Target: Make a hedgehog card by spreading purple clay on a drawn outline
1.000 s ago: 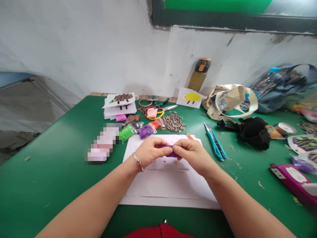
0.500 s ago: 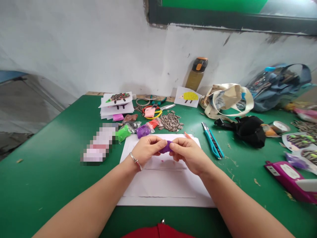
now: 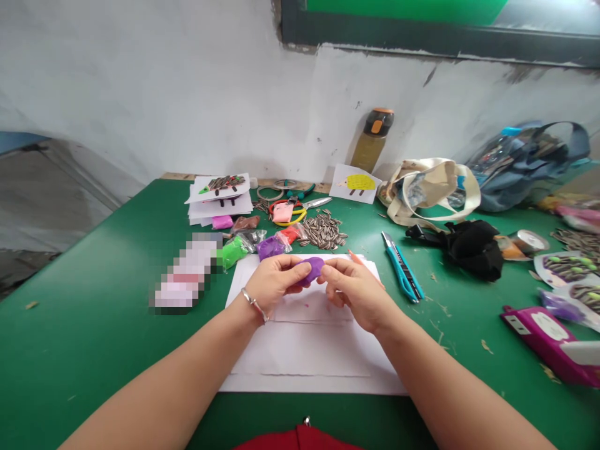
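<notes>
A flattened piece of purple modelling clay (image 3: 311, 270) is held up over the white paper (image 3: 304, 350). My left hand (image 3: 274, 281) pinches it between thumb and fingers, a silver bracelet at the wrist. The fingertips of my right hand (image 3: 354, 287) are closed on its right edge. Just beyond the hands lie bags of purple clay (image 3: 269, 248), green clay (image 3: 233, 253) and red clay (image 3: 291, 234), next to a heap of sunflower seeds (image 3: 324, 230). Partly behind my right hand, an orange pencil-like stick (image 3: 355, 257) rests on the paper.
A blue utility knife (image 3: 402, 267) lies right of the paper, with a black pouch (image 3: 472, 249) and cream bag (image 3: 422, 187) behind it. Scissors (image 3: 309, 205), a stack of hedgehog cards (image 3: 220, 201) and a bottle (image 3: 374, 140) stand at the back. A magenta device (image 3: 548, 340) is far right.
More of the purple clay shows now, as a rounded flat shape. My right fingers have shifted slightly along its edge, while my left hand keeps its pinch.
</notes>
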Motion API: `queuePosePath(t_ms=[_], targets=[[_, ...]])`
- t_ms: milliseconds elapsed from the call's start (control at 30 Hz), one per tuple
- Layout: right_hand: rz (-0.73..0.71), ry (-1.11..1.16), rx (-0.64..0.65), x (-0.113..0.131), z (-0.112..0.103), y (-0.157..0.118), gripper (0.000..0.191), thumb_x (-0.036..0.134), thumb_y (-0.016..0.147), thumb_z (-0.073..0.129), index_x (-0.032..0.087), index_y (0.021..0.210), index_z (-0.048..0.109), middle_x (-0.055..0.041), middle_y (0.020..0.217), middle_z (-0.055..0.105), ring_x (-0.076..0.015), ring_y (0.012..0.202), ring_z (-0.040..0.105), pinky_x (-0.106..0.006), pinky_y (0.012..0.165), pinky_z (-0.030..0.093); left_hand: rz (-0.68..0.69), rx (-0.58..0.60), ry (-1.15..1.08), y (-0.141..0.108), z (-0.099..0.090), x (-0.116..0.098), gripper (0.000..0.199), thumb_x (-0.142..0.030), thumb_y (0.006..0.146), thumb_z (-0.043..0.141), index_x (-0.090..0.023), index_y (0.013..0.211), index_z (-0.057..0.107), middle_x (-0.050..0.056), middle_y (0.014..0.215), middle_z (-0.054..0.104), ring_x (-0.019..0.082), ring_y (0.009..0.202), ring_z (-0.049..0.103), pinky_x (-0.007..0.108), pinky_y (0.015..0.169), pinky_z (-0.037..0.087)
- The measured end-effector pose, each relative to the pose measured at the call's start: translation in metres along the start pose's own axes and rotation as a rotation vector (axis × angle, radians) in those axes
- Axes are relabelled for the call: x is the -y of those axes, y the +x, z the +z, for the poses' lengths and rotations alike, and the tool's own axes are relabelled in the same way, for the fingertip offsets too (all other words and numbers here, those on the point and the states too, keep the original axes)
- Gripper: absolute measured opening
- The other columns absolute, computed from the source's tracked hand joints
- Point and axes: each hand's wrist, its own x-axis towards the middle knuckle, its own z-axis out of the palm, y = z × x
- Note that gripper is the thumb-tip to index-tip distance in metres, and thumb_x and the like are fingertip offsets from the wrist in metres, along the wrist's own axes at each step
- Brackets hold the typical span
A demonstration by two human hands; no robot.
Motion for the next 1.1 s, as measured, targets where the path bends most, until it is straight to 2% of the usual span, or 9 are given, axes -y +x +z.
queuePosePath(t_ms=[167,300,400,500,533,667,833,1100], targets=[[-0.028,0.044,0.022,-0.002,0.004,-0.002,0.024,0.038,0.074,0.073,0.018,0.075,0.06,0.0045,0.064,0.053,-0.0069,0.05,0.042,-0.023,0.048,0.032,-0.009,0.012,0.036,-0.003,0.003,0.002,0.037,-0.048,0.068,0.079,-0.014,0.074,0.065,0.002,0.073,0.063,0.013,0.071,0.059,0.027,0.067,0.046],[-0.051,0.051,-0.011,0.002,0.001,-0.002,0.022,0.033,0.074,0.073,0.017,0.069,0.058,0.0049,0.061,0.052,-0.0063,0.05,0.04,-0.024,0.05,0.03,-0.037,0.049,0.08,-0.004,0.003,0.0,0.036,-0.048,0.069,0.078,-0.016,0.082,0.068,0.003,0.08,0.065,0.017,0.078,0.062,0.029,0.07,0.047],[-0.079,0.108,-0.033,0.005,-0.001,-0.001,0.023,0.035,0.072,0.075,0.018,0.083,0.064,0.0051,0.062,0.053,-0.0063,0.05,0.038,-0.024,0.05,0.029,-0.031,0.051,0.121,-0.004,0.002,-0.001,0.036,-0.047,0.07,0.077,-0.016,0.085,0.069,0.004,0.084,0.067,0.018,0.082,0.062,0.029,0.073,0.046],[-0.046,0.182,-0.051,0.004,-0.001,0.0,0.042,0.04,0.07,0.077,0.022,0.104,0.062,0.0051,0.067,0.054,-0.0071,0.051,0.04,-0.023,0.048,0.03,-0.019,0.027,0.088,-0.003,0.001,-0.001,0.034,-0.046,0.069,0.077,-0.016,0.081,0.069,0.003,0.081,0.066,0.016,0.077,0.061,0.027,0.069,0.044],[-0.019,0.194,-0.05,0.003,0.0,0.0,0.043,0.043,0.07,0.077,0.022,0.103,0.061,0.0048,0.068,0.054,-0.0076,0.051,0.042,-0.023,0.048,0.03,-0.017,0.017,0.064,-0.003,0.001,-0.001,0.033,-0.046,0.069,0.078,-0.016,0.08,0.069,0.003,0.08,0.066,0.015,0.075,0.061,0.027,0.068,0.044],[0.05,0.145,0.002,-0.003,0.004,0.0,0.033,0.051,0.076,0.07,0.02,0.08,0.059,0.0045,0.057,0.05,-0.0091,0.048,0.041,-0.024,0.046,0.029,-0.008,-0.003,0.011,-0.003,0.002,-0.002,0.033,-0.044,0.067,0.08,-0.015,0.078,0.069,0.002,0.076,0.065,0.014,0.072,0.06,0.026,0.067,0.043],[-0.077,-0.024,-0.081,-0.002,0.008,-0.001,0.027,0.044,0.076,0.07,0.019,0.072,0.06,0.0051,0.054,0.048,-0.0092,0.051,0.039,-0.025,0.05,0.03,0.016,0.01,0.067,-0.004,0.003,-0.001,0.033,-0.045,0.067,0.079,-0.016,0.078,0.068,0.002,0.076,0.065,0.015,0.074,0.06,0.028,0.068,0.044],[-0.134,-0.19,-0.115,0.01,0.009,-0.005,0.026,0.037,0.075,0.069,0.02,0.06,0.057,0.0036,0.054,0.051,-0.0101,0.051,0.04,-0.028,0.055,0.037,0.054,0.021,0.151,-0.004,0.004,0.0,0.03,-0.043,0.071,0.076,-0.015,0.079,0.069,0.002,0.075,0.064,0.014,0.073,0.057,0.027,0.067,0.044]])
